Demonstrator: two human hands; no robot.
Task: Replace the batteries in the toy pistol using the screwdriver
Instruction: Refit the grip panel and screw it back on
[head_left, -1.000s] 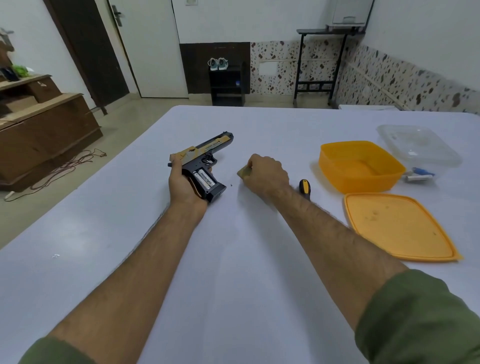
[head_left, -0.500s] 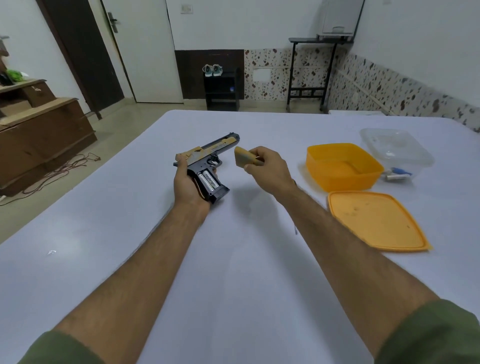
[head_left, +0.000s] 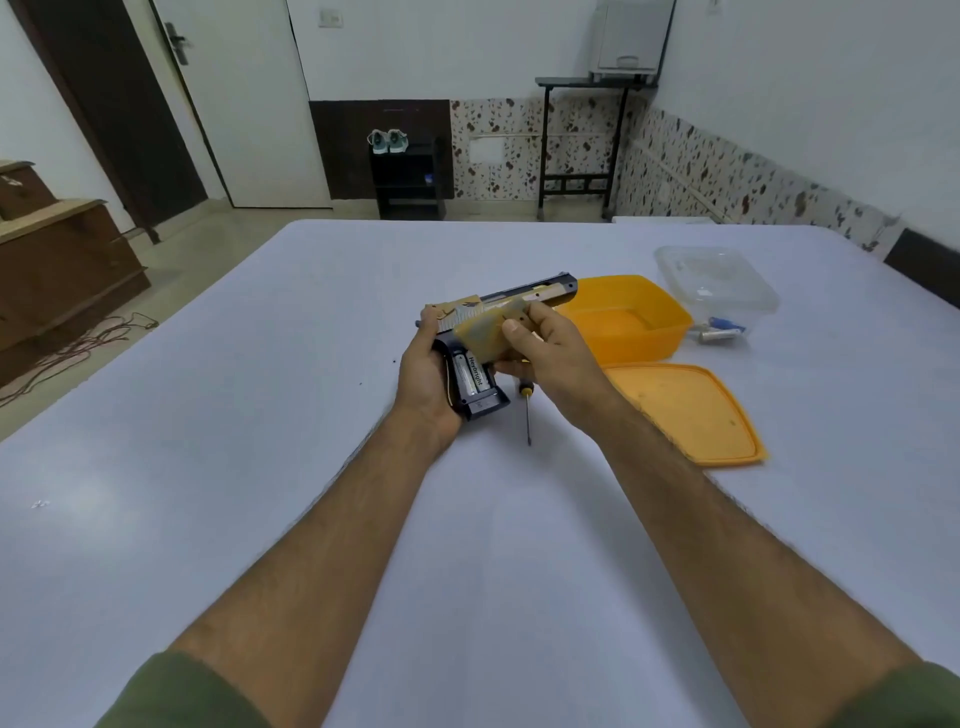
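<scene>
My left hand (head_left: 426, 379) grips the black and tan toy pistol (head_left: 540, 292) by its handle, a little above the table. The handle's side is uncovered and two batteries (head_left: 471, 375) lie in it. My right hand (head_left: 550, 358) pinches the tan battery cover (head_left: 485, 332) and holds it against the upper part of the handle; the cover looks blurred. The screwdriver (head_left: 528, 410), with a black and yellow handle, lies on the table just right of the pistol's butt, partly under my right hand.
An orange container (head_left: 654, 312) stands right of the pistol, its orange lid (head_left: 685, 415) flat in front of it. A clear plastic box (head_left: 717, 280) sits further back, with loose batteries (head_left: 719, 332) beside it. Tiny dark specks lie left of the pistol on the white table (head_left: 260, 415).
My right hand picked the tan cover off the table and carried it left to the pistol's handle. The screwdriver, hidden half a second ago, shows again.
</scene>
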